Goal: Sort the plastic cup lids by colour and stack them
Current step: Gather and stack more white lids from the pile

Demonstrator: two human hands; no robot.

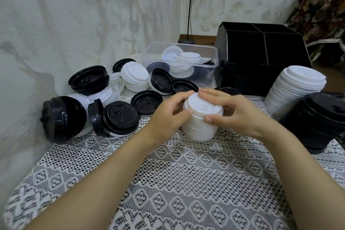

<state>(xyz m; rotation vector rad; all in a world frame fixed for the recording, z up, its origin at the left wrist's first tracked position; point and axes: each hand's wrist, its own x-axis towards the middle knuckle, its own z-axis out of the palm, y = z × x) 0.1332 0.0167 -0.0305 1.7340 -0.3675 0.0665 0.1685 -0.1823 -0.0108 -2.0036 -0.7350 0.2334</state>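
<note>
A small white stack on the tablecloth is gripped by the curled left hand and right hand, while a tall white stack and a black stack seem done, but many mixed lids are left.

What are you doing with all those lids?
A person is sorting cup lids by colour. The left hand and right hand both grip a short white stack standing in the middle of the table. On the right stand a tall white stack and a black stack. A mixed pile of black and white lids lies unsorted on the left, and the clear tub behind holds more.
</note>
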